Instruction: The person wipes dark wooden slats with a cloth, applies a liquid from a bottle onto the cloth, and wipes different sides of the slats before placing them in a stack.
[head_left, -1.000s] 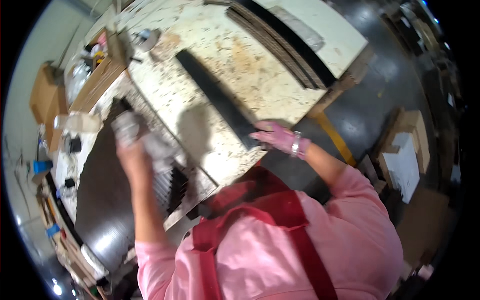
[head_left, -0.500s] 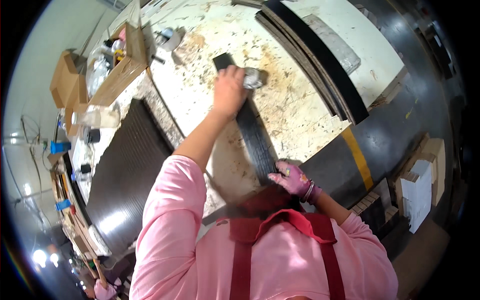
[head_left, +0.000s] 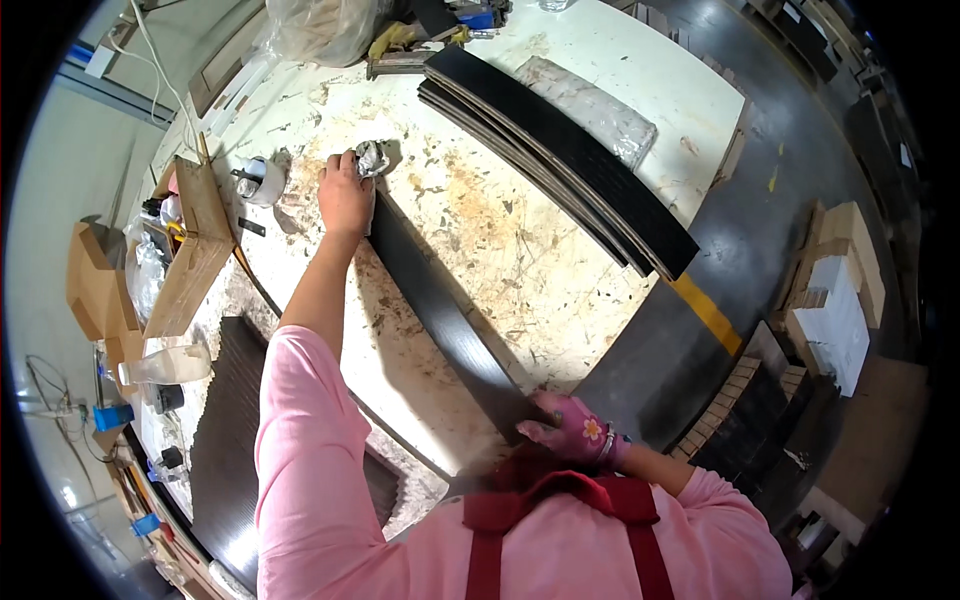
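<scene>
A long, dark wood-grain plank (head_left: 432,300) lies on the stained white worktable, running from the far left down towards my body. At its far end my bare left hand (head_left: 345,200) is closed on a crumpled whitish-grey rag (head_left: 372,158), pressed against the plank. My right hand (head_left: 575,430), in a pink flowered glove, grips the near end, its fingers around the plank's edge. The plank's very far tip is hidden by my left hand and the rag.
Several dark curved planks (head_left: 560,150) are stacked at the right, beside a plastic-wrapped slab (head_left: 590,110). A ribbed dark sheet (head_left: 235,430), a bottle (head_left: 165,365), a white tub (head_left: 260,182) and an opened cardboard box (head_left: 190,270) stand left. Clamps (head_left: 400,50) lie at the back.
My left hand has slid the rag away from me along the plank to its far end. The right hand keeps the near end. The whole view has shifted.
</scene>
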